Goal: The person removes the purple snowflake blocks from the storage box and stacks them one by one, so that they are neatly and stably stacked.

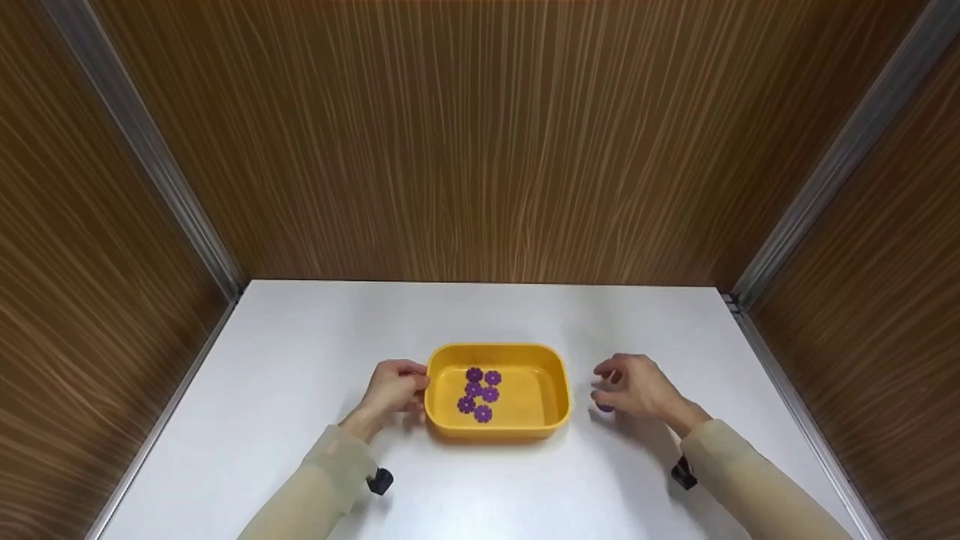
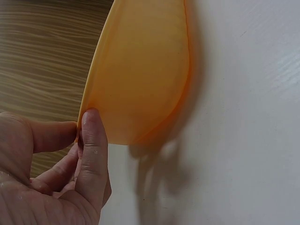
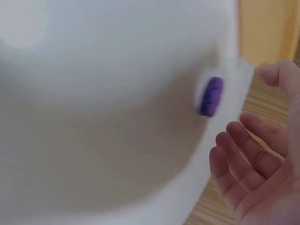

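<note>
Fingers [image 3: 243, 154] of the right hand [image 1: 637, 388] are loosely spread and curled over a single purple flower-shaped piece [image 1: 604, 408], which lies on the white bench [image 1: 300, 360] just right of the yellow tray [image 1: 559, 390]; in the right wrist view that piece [image 3: 211, 96] sits apart from the fingertips, not yet gripped. Across the tray, the left hand [image 1: 390, 391] pinches the left rim between thumb [image 2: 91, 150] and curled fingers, and the left wrist view shows the thumb pressed flat on the tray's outer wall [image 2: 140, 70]. Judging from this, the step in hand is picking up the loose piece, and doing it well calls for the bench to serve as a backstop: lower the thumb and forefinger to opposite edges of the thin disc and close gently so it does not skate away. The left hand's grip should hold the tray steady where it stands. Inside the tray, six matching purple pieces [image 1: 478, 393] lie clustered left of centre, some touching, with bare floor to their right.
</note>
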`<move>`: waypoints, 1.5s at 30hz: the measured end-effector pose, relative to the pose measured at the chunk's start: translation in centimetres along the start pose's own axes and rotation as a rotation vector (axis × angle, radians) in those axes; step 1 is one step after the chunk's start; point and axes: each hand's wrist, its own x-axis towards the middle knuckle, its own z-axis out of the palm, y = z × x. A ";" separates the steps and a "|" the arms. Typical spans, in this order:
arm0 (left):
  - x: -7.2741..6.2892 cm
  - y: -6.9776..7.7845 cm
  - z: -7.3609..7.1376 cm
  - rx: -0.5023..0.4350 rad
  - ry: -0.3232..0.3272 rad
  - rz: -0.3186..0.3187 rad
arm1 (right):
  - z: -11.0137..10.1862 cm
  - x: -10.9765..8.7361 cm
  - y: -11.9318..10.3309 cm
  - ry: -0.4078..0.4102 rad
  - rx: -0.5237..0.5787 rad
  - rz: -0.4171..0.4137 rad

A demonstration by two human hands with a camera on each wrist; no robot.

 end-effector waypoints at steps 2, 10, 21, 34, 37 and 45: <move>0.0 0.0 0.0 0.001 0.000 -0.001 | -0.4 0.3 -0.8 0.034 0.010 -0.053; 0.1 0.0 0.0 0.003 -0.005 0.005 | -0.6 1.7 -4.1 0.090 0.071 -0.222; 0.0 0.1 0.1 0.030 0.002 -0.003 | 0.6 3.9 -7.5 0.022 0.062 -0.316; -0.2 0.1 0.1 0.038 0.004 -0.006 | 3.3 6.3 -9.8 -0.200 0.047 -0.249; -0.3 0.2 0.0 0.044 0.008 0.002 | 3.8 6.6 -10.2 -0.222 0.020 -0.269; -0.4 0.2 0.1 0.034 0.007 -0.015 | 5.2 7.4 -10.8 -0.238 -0.040 -0.309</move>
